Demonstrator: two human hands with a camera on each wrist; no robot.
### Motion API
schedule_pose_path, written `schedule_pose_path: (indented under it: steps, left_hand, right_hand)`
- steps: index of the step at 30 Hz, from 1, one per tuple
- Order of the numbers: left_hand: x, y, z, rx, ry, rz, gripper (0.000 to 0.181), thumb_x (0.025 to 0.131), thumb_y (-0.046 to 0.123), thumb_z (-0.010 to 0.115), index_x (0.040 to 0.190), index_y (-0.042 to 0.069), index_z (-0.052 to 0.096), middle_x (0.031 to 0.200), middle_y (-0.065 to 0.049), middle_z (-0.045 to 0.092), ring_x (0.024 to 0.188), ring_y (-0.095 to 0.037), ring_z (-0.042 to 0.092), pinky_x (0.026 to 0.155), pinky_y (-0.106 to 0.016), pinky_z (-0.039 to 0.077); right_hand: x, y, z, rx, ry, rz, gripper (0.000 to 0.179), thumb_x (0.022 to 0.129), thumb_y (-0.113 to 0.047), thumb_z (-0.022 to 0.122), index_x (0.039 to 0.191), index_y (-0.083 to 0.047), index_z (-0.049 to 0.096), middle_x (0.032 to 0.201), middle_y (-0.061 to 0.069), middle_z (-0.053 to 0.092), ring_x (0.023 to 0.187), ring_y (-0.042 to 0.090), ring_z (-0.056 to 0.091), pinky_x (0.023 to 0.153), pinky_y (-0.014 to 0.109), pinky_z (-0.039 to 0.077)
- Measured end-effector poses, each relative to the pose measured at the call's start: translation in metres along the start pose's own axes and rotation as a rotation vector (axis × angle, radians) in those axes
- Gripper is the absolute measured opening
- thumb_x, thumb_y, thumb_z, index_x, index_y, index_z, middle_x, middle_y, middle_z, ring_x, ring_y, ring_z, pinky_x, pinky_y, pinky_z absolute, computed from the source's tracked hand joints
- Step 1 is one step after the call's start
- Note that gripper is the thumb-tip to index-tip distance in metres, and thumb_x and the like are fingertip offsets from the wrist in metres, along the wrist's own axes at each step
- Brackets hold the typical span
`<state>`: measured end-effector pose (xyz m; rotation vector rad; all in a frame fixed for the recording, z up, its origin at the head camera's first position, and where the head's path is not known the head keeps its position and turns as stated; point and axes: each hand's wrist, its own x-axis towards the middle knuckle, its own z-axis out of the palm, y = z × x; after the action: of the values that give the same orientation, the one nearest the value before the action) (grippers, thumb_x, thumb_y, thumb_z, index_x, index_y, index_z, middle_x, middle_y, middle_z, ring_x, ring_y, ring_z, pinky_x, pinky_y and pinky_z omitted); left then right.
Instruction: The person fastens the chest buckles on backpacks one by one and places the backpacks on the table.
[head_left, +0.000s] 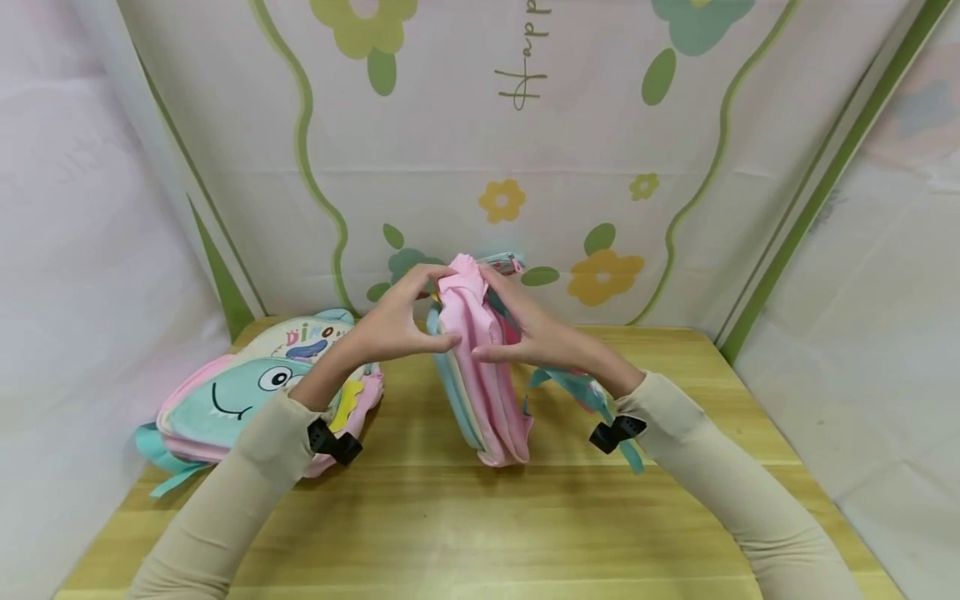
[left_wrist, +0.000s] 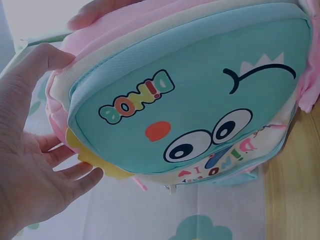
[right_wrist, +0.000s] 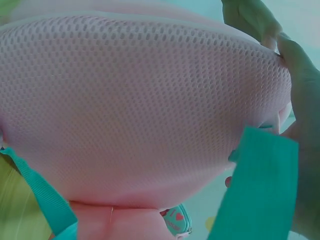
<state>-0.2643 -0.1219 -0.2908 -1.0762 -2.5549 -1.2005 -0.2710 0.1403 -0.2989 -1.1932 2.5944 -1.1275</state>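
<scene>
A child's pink-and-teal dinosaur backpack (head_left: 491,392) stands on edge on the wooden table, its narrow pink side facing me. My left hand (head_left: 401,321) holds its left side near the top, thumb toward me and fingers farther back. Opposite, my right hand (head_left: 528,325) holds the right side in the same way. The left wrist view shows the backpack's teal front (left_wrist: 200,85) with printed eyes and a mouth; the left hand (left_wrist: 40,145) curves round one end. In the right wrist view, the right hand (right_wrist: 305,95) is at the edge of the pink mesh back (right_wrist: 140,105), beside teal straps.
A second dinosaur backpack (head_left: 225,408) lies at the left of the table (head_left: 450,533). Behind the held one, a small teal pouch (head_left: 504,262) shows. Teal straps (head_left: 581,387) trail to the right. Flower-printed cloth (head_left: 525,167) walls in the back and sides.
</scene>
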Motion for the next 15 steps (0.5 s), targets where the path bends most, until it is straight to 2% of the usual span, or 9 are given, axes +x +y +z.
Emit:
schedule_pose_path:
  steps: [4, 10, 15]
  left_hand:
    - [-0.0034, -0.001, -0.002, 0.014, 0.014, -0.017, 0.082, 0.081, 0.029, 0.084, 0.15, 0.011, 0.042, 0.152, -0.008, 0.043, 0.138, -0.026, 0.044, 0.117, -0.051, 0.039]
    - [-0.007, 0.0001, 0.0008, 0.05, 0.037, -0.037, 0.091, 0.078, 0.034, 0.087, 0.152, 0.012, 0.039, 0.153, -0.008, 0.042, 0.135, -0.025, 0.045, 0.115, -0.053, 0.039]
    - [-0.01, 0.0032, 0.004, 0.102, 0.069, -0.054, 0.099, 0.073, 0.039, 0.09, 0.153, 0.012, 0.038, 0.153, -0.008, 0.042, 0.14, -0.026, 0.042, 0.113, -0.055, 0.041]
  right_hand:
    - [-0.0008, -0.0005, 0.002, -0.057, -0.004, 0.007, 0.117, 0.085, -0.051, 0.08, 0.161, -0.041, -0.008, 0.173, -0.008, 0.001, 0.158, 0.013, 0.006, 0.124, 0.058, 0.022]
    - [-0.0038, 0.0003, 0.003, -0.157, -0.008, 0.003, 0.124, 0.081, -0.055, 0.081, 0.164, -0.03, -0.008, 0.172, -0.008, 0.004, 0.158, 0.017, 0.01, 0.125, 0.056, 0.023]
    - [-0.0056, 0.005, 0.0065, -0.165, -0.009, -0.035, 0.126, 0.08, -0.052, 0.083, 0.163, -0.03, -0.008, 0.172, -0.002, 0.008, 0.157, 0.018, 0.016, 0.124, 0.054, 0.026]
